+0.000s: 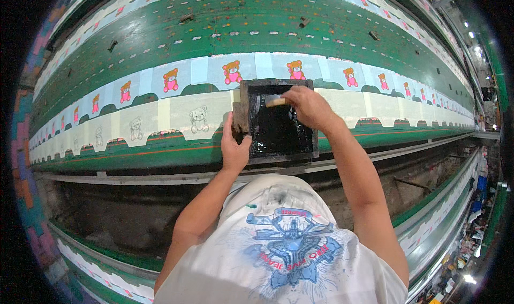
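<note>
The wooden scraper point(275, 102) is inside the upper part of the dark frame point(315, 135), its visible part running left to right with the right end slightly farther from the person; it looks light and stiff, probably slippery where wet, so its dry upper edge seems the best hold. The right hand point(308, 106) has its grip closed on it, while the left hand's point(235, 146) grip is open against the frame's left side. Around the glossy black ink point(281, 138), the frame sits squarely on the green desk point(214, 41), over pale cloth pieces point(144, 119).
</note>
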The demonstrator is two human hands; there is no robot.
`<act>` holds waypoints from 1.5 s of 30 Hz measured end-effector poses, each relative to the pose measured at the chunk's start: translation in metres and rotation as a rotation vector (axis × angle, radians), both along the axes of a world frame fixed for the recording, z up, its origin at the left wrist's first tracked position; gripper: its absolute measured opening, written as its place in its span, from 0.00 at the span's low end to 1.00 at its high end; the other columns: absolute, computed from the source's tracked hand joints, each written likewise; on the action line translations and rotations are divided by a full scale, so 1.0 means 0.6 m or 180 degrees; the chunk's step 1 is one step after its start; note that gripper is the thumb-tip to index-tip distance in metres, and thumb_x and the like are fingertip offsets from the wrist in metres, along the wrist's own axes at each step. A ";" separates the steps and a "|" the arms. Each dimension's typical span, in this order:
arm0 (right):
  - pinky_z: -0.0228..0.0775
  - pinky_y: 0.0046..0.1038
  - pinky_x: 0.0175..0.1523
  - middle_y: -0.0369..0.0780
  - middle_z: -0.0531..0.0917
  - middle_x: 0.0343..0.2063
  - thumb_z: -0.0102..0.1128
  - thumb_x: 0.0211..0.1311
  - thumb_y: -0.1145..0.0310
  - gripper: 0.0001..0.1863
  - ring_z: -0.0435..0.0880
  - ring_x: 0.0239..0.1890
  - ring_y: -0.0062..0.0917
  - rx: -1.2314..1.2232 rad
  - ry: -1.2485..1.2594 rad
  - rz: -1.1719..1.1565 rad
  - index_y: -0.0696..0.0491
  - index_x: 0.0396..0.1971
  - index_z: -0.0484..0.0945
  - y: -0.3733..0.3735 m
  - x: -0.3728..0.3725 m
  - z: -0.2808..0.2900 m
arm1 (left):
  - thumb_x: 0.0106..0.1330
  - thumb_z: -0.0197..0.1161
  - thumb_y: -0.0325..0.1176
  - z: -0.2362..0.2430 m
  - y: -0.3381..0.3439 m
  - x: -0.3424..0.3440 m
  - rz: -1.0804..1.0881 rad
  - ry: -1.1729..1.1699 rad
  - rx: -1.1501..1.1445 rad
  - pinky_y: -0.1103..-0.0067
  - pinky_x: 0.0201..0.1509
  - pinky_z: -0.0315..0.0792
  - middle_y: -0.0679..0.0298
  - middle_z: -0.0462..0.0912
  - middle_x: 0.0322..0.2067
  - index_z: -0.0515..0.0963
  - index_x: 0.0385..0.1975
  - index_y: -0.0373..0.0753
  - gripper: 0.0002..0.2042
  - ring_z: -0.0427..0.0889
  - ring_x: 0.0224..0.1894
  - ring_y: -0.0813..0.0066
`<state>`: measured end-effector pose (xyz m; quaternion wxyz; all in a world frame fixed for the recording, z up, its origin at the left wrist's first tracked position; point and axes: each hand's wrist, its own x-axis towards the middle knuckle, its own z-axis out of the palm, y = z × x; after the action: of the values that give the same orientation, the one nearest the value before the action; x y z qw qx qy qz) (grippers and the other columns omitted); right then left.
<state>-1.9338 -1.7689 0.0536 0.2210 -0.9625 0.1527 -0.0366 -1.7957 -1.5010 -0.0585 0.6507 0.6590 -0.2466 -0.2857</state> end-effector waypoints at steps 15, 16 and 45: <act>0.83 0.48 0.62 0.46 0.90 0.49 0.69 0.62 0.79 0.25 0.89 0.54 0.47 -0.0166 -0.0035 -0.0177 0.51 0.60 0.93 0.152 -0.068 -0.002 | 0.64 0.72 0.19 0.013 -0.008 -0.006 0.0111 -0.0768 0.0538 0.58 0.92 0.61 0.37 0.71 0.82 0.57 0.91 0.30 0.51 0.70 0.86 0.41; 0.83 0.48 0.62 0.45 0.90 0.50 0.69 0.62 0.79 0.25 0.89 0.54 0.46 -0.0150 -0.0005 -0.0171 0.52 0.59 0.93 0.169 -0.079 0.001 | 0.64 0.72 0.20 0.014 -0.008 -0.010 0.0135 -0.0848 0.0623 0.58 0.92 0.61 0.37 0.71 0.83 0.57 0.91 0.30 0.51 0.70 0.86 0.40; 0.83 0.50 0.67 0.46 0.90 0.55 0.72 0.54 0.84 0.26 0.88 0.61 0.49 0.0367 -0.0857 -0.0606 0.56 0.56 0.91 -0.008 -0.491 -0.027 | 0.57 0.68 0.13 -0.015 -0.279 -0.333 0.0319 -0.0785 0.0104 0.64 0.88 0.67 0.44 0.74 0.80 0.58 0.92 0.31 0.55 0.76 0.81 0.52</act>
<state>-2.2283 -1.7739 0.0376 0.2899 -0.9158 0.2141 -0.1772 -1.9954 -1.6682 -0.0674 0.6181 0.7111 -0.2868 -0.1736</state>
